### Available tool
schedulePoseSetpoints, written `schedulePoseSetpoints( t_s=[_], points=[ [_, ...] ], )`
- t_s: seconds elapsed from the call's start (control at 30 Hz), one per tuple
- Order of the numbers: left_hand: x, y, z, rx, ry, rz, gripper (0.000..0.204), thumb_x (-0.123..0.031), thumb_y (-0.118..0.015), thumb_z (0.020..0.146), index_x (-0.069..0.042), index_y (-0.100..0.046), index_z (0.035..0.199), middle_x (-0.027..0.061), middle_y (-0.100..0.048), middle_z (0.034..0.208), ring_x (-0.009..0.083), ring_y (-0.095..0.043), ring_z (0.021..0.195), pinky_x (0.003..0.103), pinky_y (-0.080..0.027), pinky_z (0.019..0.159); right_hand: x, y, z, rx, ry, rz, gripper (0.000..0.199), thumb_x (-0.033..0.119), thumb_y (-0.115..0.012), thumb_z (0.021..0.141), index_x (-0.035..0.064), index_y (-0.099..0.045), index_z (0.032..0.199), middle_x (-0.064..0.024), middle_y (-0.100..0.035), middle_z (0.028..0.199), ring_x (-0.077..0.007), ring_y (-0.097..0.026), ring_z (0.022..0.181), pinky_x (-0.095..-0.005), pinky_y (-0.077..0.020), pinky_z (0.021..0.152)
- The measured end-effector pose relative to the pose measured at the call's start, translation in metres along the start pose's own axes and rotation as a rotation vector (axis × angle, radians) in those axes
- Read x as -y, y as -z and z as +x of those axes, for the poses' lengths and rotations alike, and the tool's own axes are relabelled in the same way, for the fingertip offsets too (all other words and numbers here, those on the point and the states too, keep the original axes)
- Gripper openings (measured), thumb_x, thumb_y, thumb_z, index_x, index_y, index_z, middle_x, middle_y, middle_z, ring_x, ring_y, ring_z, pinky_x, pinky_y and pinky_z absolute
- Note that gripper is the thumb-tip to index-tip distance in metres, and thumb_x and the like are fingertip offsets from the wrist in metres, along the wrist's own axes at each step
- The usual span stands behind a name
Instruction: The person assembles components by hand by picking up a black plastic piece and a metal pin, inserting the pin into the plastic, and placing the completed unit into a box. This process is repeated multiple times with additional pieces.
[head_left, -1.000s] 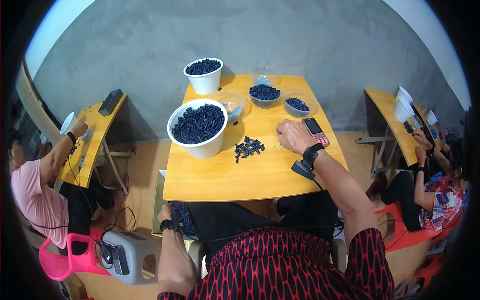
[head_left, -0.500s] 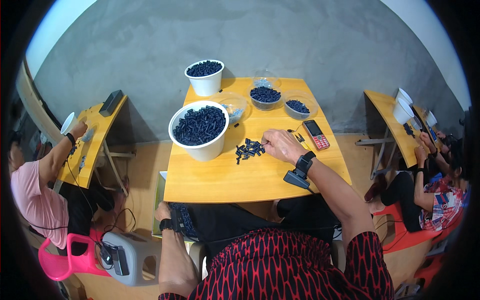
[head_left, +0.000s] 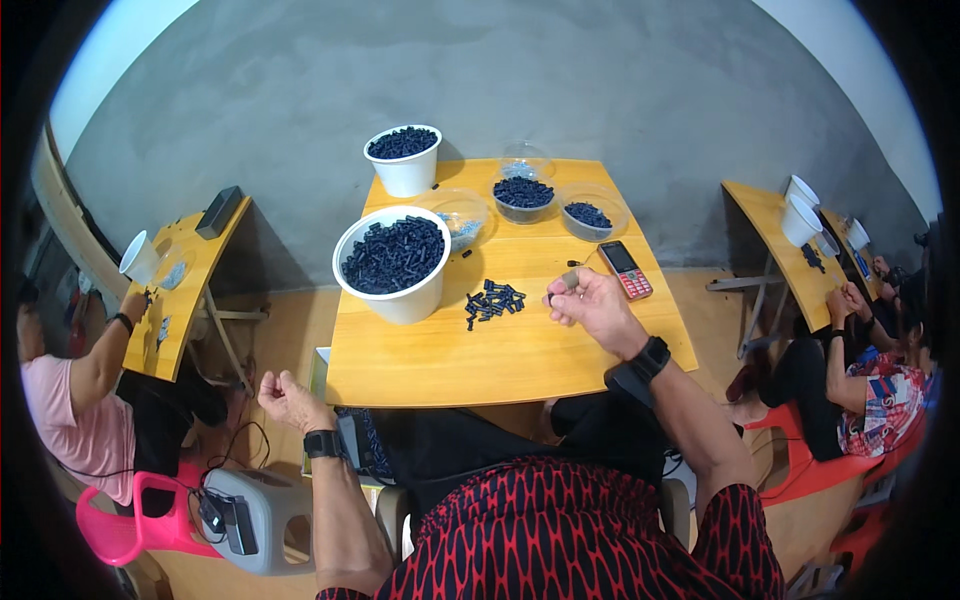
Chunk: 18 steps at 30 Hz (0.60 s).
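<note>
My right hand (head_left: 598,312) is over the right part of the yellow table, thumb and fingers pinched around a small dark piece that barely shows at the fingertips. Just left of it lies a loose pile of short black plastic pieces (head_left: 495,302). My left hand (head_left: 295,402) is off the table's left front corner, its fingers curled together; whatever they may hold is too small to make out. A big white bucket (head_left: 415,298) heaped with the same kind of black pieces stands left of the pile. Below the table edge, a container of dark pieces (head_left: 372,445) is partly hidden by my leg.
Another filled white bucket (head_left: 407,178) stands at the back. Clear tubs hold black pieces (head_left: 523,207) (head_left: 588,219) and pale small parts (head_left: 465,228). A red keypad phone (head_left: 628,272) lies right. Co-workers sit at side tables (head_left: 195,285) (head_left: 790,270); stools (head_left: 258,505) stand left.
My right hand has drawn away from the pile, rightward and toward me, and turned over. My left hand has risen from beside the lower container and moved left.
</note>
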<state>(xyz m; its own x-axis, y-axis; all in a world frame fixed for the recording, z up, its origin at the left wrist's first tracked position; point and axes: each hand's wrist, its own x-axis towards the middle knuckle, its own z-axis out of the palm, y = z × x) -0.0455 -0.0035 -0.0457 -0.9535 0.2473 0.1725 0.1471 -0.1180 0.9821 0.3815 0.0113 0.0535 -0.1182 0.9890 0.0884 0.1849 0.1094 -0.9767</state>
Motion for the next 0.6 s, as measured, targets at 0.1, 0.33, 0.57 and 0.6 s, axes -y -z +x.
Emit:
schedulePoseSetpoints(
  t_s=[0.1,0.33,0.57,0.6],
  points=[
    [-0.051,-0.011,-0.036,0.116,-0.100,-0.194,0.024,-0.002,-0.060,0.086,0.000,-0.057,0.110,0.0021,-0.054,0.093,0.0118,-0.051,0.081,0.027,-0.044,0.077,0.000,-0.004,-0.023,0.077,0.063,0.310,0.016,0.002,-0.061,0.090,-0.0043,-0.058,0.105,-0.0126,-0.066,0.097,-0.0147,-0.065,0.082,-0.0267,-0.0541,0.075],
    [-0.113,-0.009,-0.134,1.018,0.030,-0.416,0.015,-0.001,-0.062,0.089,-0.001,-0.063,0.104,0.0029,-0.064,0.096,0.0075,-0.056,0.083,0.023,-0.048,0.077,0.015,-0.022,-0.057,0.069,0.071,0.472,0.017,-0.004,-0.062,0.089,-0.0036,-0.058,0.106,-0.0163,-0.066,0.100,-0.0197,-0.067,0.084,-0.0296,-0.0561,0.076],
    [-0.121,0.005,-0.196,1.450,0.154,-0.324,0.022,-0.003,-0.068,0.088,0.003,-0.065,0.109,0.0025,-0.065,0.093,0.0077,-0.059,0.081,0.021,-0.048,0.073,0.003,-0.043,-0.075,0.063,0.120,0.419,0.020,-0.006,-0.061,0.089,-0.0028,-0.057,0.108,-0.0119,-0.066,0.100,-0.0153,-0.067,0.085,-0.0272,-0.0560,0.076],
    [-0.119,0.004,-0.198,1.456,0.153,-0.325,0.022,-0.003,-0.068,0.088,0.003,-0.065,0.109,0.0025,-0.065,0.093,0.0077,-0.059,0.081,0.021,-0.048,0.073,0.001,-0.048,-0.077,0.037,0.117,0.398,0.020,-0.006,-0.061,0.089,-0.0027,-0.057,0.109,-0.0113,-0.066,0.100,-0.0145,-0.067,0.085,-0.0266,-0.0560,0.075]
  ],
)
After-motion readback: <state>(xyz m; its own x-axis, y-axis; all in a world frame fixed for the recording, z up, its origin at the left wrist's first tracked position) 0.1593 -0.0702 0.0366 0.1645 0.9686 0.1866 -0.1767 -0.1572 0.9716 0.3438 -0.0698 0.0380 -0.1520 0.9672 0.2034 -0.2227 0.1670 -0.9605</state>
